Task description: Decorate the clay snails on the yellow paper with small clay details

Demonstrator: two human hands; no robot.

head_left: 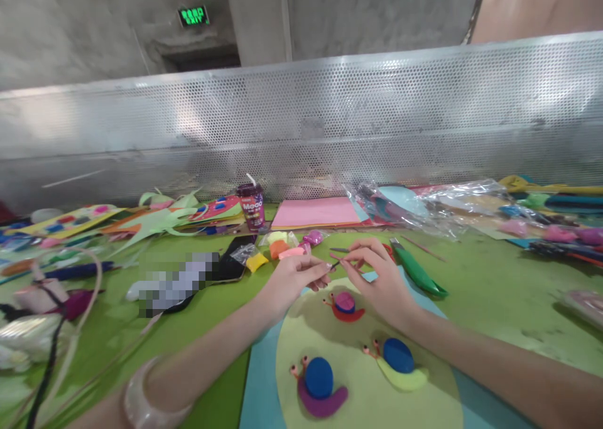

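The left hand (294, 278) has its thumb and fingers closed on the left end of a thin stick (336, 264), which runs left to right just beyond the red snail (345, 308) on the yellow paper (424, 397). The right hand (379, 278) pinches the right end, equally near

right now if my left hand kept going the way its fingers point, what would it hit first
Probably the right hand, fingertips nearly meeting the left hand on the thin stick both pinch; depth unclear.
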